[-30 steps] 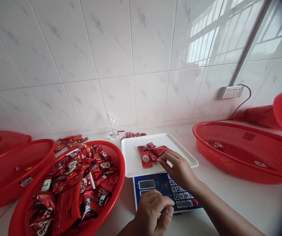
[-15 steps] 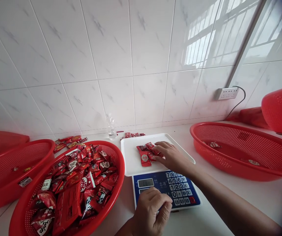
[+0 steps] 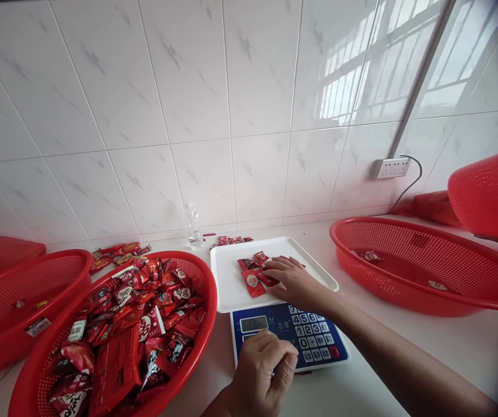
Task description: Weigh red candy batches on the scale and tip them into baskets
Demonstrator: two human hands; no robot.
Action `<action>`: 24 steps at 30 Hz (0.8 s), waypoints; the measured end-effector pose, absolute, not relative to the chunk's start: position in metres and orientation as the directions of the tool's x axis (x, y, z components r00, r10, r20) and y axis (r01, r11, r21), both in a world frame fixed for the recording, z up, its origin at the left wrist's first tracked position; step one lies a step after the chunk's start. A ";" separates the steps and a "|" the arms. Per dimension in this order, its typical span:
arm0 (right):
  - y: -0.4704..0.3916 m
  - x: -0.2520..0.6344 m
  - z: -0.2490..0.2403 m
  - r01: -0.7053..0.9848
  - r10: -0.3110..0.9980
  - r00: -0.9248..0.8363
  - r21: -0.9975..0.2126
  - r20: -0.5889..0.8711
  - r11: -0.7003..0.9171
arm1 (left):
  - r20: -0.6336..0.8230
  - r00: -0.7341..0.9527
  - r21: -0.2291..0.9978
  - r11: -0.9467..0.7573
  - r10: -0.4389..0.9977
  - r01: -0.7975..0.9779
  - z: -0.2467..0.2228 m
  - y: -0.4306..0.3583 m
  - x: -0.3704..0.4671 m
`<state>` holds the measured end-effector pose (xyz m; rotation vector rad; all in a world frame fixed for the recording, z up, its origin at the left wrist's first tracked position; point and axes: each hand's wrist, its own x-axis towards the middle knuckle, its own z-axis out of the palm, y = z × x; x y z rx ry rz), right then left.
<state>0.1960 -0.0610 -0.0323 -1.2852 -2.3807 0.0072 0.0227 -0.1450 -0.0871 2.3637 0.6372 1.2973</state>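
Small red snack packets (image 3: 253, 282) lie in a cluster on the white tray (image 3: 227, 298) of a weighing scale. My right hand (image 3: 296, 285) rests flat over the right side of this cluster, fingers stretched out and touching packets; some packets are partly covered by it. Below the tray is the scale's blue keypad panel (image 3: 281, 350) with a small display (image 3: 253, 324). My left hand (image 3: 264, 370) is curled closed in front of the panel, covering its lower left part. Nothing shows between its thumb and forefinger.
A red basket (image 3: 208, 330) heaped with red packets stands left of the scale. Another red basket (image 3: 81, 272) is further left, and a wide red basket (image 3: 362, 289) is on the right. A clear plastic bottle (image 3: 194, 229) stands by the tiled wall. A small red basket (image 3: 479, 200) hangs at far right.
My right hand has shifted slightly and flattened over the packets, which lie more spread out on the tray. My left hand stays curled in place. The small red basket at far right has tilted.
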 end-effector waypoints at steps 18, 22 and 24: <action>-0.060 0.210 -0.036 0.831 0.765 -0.314 -0.227 0.562 0.508 | 0.674 0.475 0.513 -0.821 0.566 0.250 -0.088 -0.144 0.023; -0.062 0.204 -0.029 0.851 0.801 -0.158 -0.332 0.577 0.407 | 0.679 0.463 0.526 -0.818 0.569 0.233 -0.090 -0.144 0.023; -0.069 0.201 -0.026 0.834 0.814 -0.125 -0.384 0.568 0.396 | 0.661 0.435 0.584 -0.783 0.611 0.212 -0.091 -0.144 0.022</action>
